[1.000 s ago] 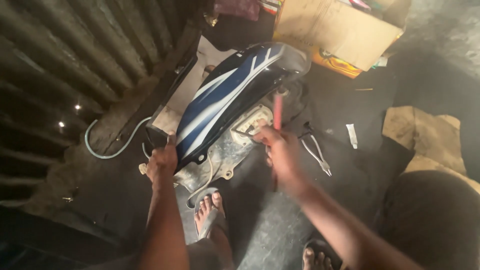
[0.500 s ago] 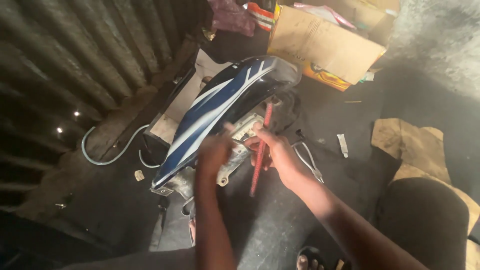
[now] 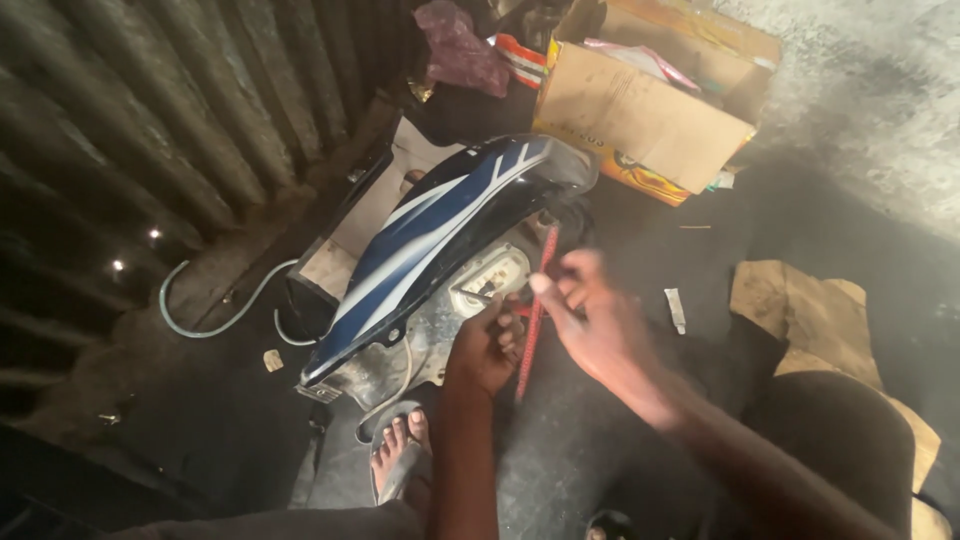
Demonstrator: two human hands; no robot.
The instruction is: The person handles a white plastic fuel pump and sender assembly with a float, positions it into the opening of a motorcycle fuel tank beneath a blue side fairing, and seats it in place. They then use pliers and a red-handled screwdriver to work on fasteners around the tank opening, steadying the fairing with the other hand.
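My left hand (image 3: 487,345) pinches a thin red rod (image 3: 534,310) beside the blue-and-white striped motorcycle panel (image 3: 440,235) lying on the floor; my right hand (image 3: 600,320) is blurred, grip unclear. The brown cardboard box (image 3: 640,115) behind holds pinkish wrappers.

Dark dirt floor (image 3: 200,440). On it lie a blue-and-white motorcycle body (image 3: 440,240), a cardboard box (image 3: 650,110), flattened cardboard (image 3: 800,310), a pale hose (image 3: 215,315) and a small white tube (image 3: 677,310).

You're in a rough repair workshop: corrugated metal wall (image 3: 150,120), dismantled scooter body (image 3: 440,240), cardboard box (image 3: 640,120) on bare floor (image 3: 200,420).
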